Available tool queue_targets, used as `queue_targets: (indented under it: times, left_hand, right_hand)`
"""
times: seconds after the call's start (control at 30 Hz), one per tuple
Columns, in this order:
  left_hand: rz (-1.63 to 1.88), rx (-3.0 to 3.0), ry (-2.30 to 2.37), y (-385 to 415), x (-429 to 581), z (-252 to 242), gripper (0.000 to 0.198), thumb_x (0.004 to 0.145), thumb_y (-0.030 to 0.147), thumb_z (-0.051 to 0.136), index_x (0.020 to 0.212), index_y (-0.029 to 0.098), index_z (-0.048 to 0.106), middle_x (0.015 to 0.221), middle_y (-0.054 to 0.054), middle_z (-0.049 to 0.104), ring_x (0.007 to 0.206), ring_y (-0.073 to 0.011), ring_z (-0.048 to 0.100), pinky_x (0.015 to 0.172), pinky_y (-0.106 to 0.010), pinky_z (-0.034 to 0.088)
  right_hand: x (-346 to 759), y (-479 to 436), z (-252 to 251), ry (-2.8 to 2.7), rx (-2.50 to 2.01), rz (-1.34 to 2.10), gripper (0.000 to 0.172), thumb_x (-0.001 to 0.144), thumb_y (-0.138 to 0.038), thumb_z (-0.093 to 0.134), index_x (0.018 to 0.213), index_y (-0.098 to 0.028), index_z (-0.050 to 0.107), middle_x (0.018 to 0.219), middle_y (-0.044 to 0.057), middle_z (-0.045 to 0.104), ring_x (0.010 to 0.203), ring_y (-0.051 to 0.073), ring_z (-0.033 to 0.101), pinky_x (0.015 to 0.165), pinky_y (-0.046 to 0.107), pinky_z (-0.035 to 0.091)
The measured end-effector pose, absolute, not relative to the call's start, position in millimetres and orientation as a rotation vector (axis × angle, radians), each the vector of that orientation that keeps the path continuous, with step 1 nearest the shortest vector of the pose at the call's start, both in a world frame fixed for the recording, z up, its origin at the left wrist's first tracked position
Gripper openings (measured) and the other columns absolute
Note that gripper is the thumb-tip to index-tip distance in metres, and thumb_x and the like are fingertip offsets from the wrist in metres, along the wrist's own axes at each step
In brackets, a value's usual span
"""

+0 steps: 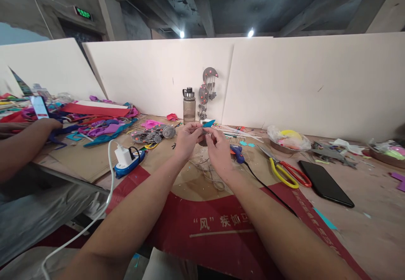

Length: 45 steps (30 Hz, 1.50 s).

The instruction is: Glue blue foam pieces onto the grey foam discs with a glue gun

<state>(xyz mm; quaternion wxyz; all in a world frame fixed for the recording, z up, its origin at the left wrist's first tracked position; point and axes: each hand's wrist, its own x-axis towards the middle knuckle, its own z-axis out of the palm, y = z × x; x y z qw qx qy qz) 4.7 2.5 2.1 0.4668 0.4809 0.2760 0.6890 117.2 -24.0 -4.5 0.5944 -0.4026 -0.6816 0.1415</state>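
Note:
Both hands meet above the cardboard sheet near the middle of the table. My left hand [187, 140] has its fingertips pinched on a small blue piece [209, 123], whose pointed end sticks up between the hands. My right hand [219, 150] touches the same piece from the right, thumb and forefinger closed together. Pale string [210, 180] lies loosely coiled beneath the hands. Just right of my right hand is a blue glue gun [238, 154], its black cord running toward the front right.
A bottle [189, 106] stands behind the hands. Scissors [284, 172] and a black phone [325, 183] lie right. A power strip [130, 165], cloth scraps [104, 123] and another person's arm [27, 145] are left. Grey felt decorations [207, 86] hang on the white board.

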Motion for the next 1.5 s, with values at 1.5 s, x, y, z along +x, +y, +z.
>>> queue_targets:
  times: [1.5]
  left_hand:
    - [1.609, 1.119, 0.673, -3, 9, 6, 0.026, 0.063, 0.03, 0.08, 0.069, 0.014, 0.061, 0.071, 0.001, 0.06, 0.07, -0.0107, 0.062, 0.085, -0.041, 0.059]
  right_hand:
    - [138, -10, 4, -1.4, -0.997, 0.481, 0.018, 0.08, -0.033, 0.05, 0.072, -0.019, 0.058, 0.07, 0.0, 0.057, 0.068, 0.015, 0.047, 0.067, 0.028, 0.038]
